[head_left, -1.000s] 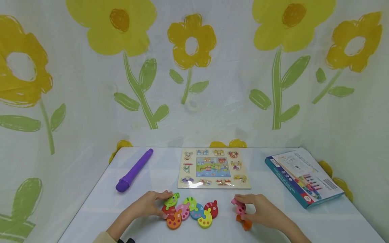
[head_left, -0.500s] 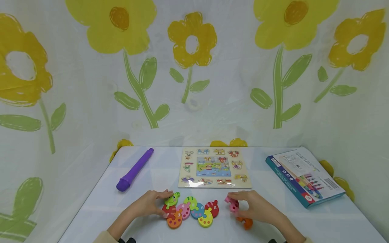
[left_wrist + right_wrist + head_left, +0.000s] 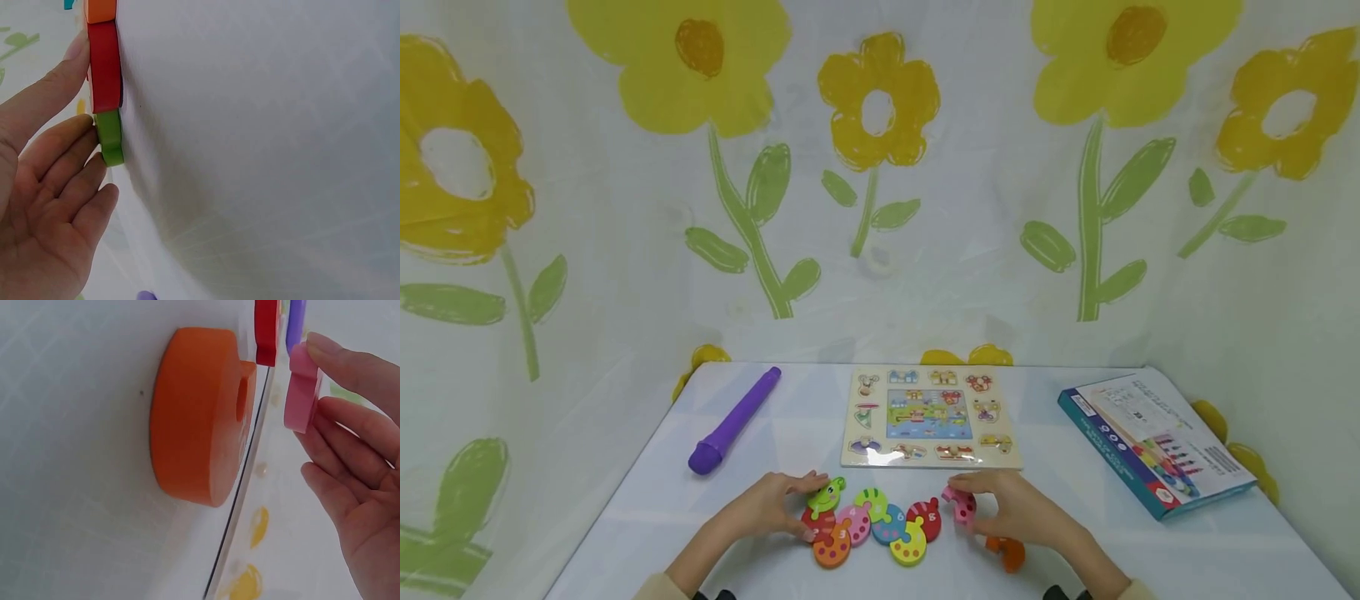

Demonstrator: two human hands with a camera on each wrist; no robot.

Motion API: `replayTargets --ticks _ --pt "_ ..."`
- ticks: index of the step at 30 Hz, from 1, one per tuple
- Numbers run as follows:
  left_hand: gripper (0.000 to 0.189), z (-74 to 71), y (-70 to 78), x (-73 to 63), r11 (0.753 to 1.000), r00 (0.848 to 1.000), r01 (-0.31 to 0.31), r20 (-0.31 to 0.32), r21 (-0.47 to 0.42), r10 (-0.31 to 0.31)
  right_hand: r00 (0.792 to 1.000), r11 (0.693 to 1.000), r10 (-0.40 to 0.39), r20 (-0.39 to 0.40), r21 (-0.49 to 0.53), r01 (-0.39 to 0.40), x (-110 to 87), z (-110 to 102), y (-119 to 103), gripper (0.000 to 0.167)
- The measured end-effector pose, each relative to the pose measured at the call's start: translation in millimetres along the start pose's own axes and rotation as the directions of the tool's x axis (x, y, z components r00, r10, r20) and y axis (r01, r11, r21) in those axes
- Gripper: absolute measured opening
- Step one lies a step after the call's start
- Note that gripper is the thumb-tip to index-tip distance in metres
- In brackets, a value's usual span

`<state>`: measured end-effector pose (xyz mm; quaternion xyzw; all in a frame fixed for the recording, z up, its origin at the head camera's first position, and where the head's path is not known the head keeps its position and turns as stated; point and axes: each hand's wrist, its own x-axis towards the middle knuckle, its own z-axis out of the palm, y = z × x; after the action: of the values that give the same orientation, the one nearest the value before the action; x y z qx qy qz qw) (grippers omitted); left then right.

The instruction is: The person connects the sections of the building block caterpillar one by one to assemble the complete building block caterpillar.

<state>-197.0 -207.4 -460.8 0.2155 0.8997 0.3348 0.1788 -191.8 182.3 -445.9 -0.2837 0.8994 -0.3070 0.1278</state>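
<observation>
A row of joined, numbered caterpillar puzzle pieces lies on the white table, from a green smiling head point(image 3: 826, 497) through a red piece point(image 3: 105, 65) and others to a red end piece point(image 3: 927, 523). My left hand point(image 3: 763, 506) holds the row's left end, thumb against the red piece and fingertips at the green head. My right hand point(image 3: 1018, 510) pinches a pink spotted puzzle piece point(image 3: 301, 394) between thumb and fingers, raised off the table, just right of the row's end. A loose orange puzzle piece point(image 3: 194, 419) lies below that hand, partly hidden by it in the head view.
Behind the row lies a wooden picture puzzle board point(image 3: 928, 417). A purple microphone-shaped toy point(image 3: 735, 421) rests at the back left, and a flat teal-edged box point(image 3: 1157, 442) at the right. A flower-patterned cloth point(image 3: 955, 275) hangs behind the table.
My right hand has carried the pink piece left toward the row's end, leaving the orange piece more exposed. My left hand has stayed at the green head and red piece.
</observation>
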Motion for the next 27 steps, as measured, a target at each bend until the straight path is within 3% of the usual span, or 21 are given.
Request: replayTargets --ticks 27 --pt "0.074 -1.8 1.5 2.3 0.998 1.0 -0.006 0.016 0.055 0.005 0.997 0.996 -0.056 0.055 -0.066 0.06 20.5 5 -6 0.055"
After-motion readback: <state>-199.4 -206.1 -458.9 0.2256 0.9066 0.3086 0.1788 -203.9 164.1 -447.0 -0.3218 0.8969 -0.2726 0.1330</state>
